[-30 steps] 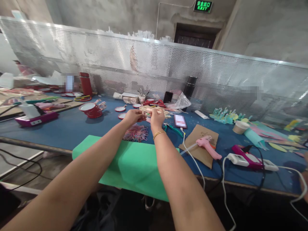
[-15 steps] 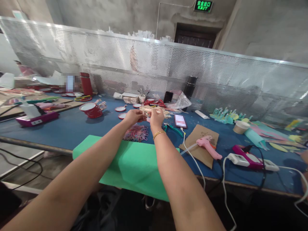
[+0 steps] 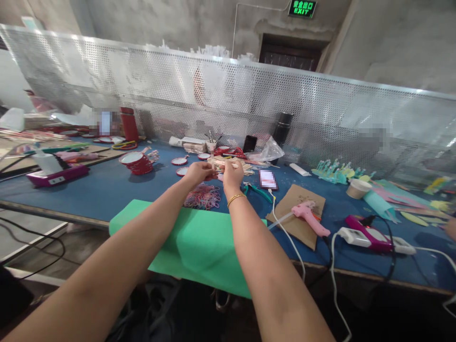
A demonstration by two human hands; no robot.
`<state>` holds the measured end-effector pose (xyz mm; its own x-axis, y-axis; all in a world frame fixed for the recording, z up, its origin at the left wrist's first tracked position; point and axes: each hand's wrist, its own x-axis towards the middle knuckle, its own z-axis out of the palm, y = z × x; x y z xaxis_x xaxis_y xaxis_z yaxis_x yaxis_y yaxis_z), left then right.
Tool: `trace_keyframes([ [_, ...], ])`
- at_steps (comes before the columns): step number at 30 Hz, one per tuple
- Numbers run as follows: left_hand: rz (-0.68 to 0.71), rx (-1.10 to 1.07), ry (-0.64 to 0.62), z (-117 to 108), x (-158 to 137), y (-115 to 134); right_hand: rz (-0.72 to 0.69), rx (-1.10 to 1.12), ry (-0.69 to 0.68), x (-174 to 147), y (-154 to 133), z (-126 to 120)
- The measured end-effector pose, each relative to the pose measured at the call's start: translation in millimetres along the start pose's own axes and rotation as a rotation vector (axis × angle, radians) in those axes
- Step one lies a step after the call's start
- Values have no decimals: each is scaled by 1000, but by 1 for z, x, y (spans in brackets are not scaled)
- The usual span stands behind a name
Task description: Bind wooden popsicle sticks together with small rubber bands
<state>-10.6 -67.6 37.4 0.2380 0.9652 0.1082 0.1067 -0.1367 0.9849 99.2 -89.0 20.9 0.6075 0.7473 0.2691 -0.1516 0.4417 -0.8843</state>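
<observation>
My left hand (image 3: 200, 173) and my right hand (image 3: 232, 175) are raised close together above the middle of the table, fingers pinched inward. Whatever is between the fingertips is small and pale; I cannot make out what it is. Just behind the hands lies a pile of pale wooden sticks (image 3: 248, 169), partly hidden by them. Below my left hand is a tangle of pink and purple cords (image 3: 202, 196). Teal-handled pliers (image 3: 259, 192) lie right of my right wrist. A green sheet (image 3: 192, 242) hangs over the table's front edge under my forearms.
To the right are a pink glue gun (image 3: 309, 217) on cardboard (image 3: 294, 195), a phone (image 3: 267, 179) with a white cable and a purple power strip (image 3: 374, 237). Red-rimmed discs (image 3: 136, 164) are stacked at left. A perforated metal screen (image 3: 164, 90) stands behind; a hand (image 3: 451, 229) shows far right.
My hands keep almost the same pose over the table. The whole view has shifted very slightly to the right, and the hand at the far right edge has moved a little.
</observation>
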Motion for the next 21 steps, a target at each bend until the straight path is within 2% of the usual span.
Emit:
trace_keyframes([
  [21, -7, -1, 8, 1, -1, 2, -18, -31, 11, 1, 1, 0],
])
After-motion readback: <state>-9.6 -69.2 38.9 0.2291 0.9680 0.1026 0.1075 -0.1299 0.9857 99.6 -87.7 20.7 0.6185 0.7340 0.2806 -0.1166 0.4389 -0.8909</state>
